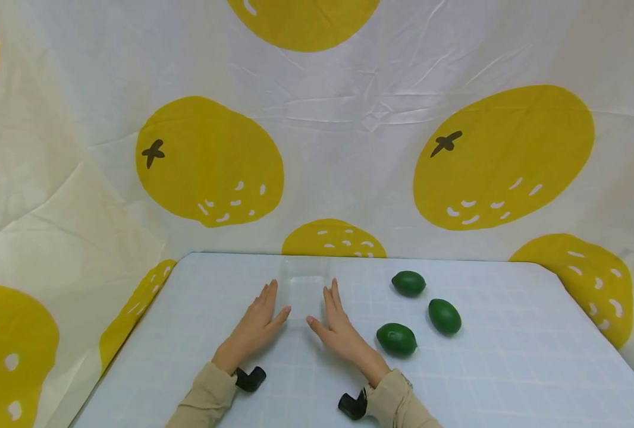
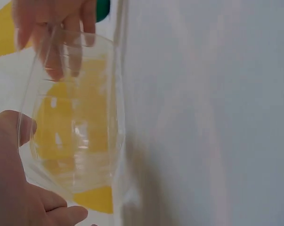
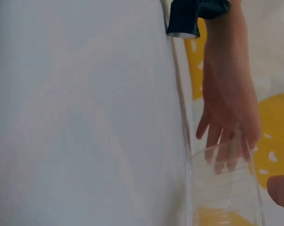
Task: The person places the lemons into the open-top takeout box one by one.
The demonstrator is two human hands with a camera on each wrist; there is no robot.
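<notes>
A clear, see-through plastic box (image 1: 305, 292) stands on the table between my two hands. My left hand (image 1: 255, 324) is at its left side, fingers extended and thumb spread. On the other side my right hand (image 1: 344, 336) mirrors it, fingers straight. In the left wrist view, the right hand's fingers show through the transparent wall of the box (image 2: 78, 136). The right wrist view has the left hand (image 3: 229, 89) beside the far end of the box. Whether the palms press on its walls I cannot tell.
Three green limes lie to the right of my right hand: a back one (image 1: 408, 283), a right one (image 1: 445, 317) and a front one (image 1: 396, 339). Pale checked cloth covers the table (image 1: 515, 356). Behind it hangs a white curtain (image 1: 344, 166) printed with yellow fruit.
</notes>
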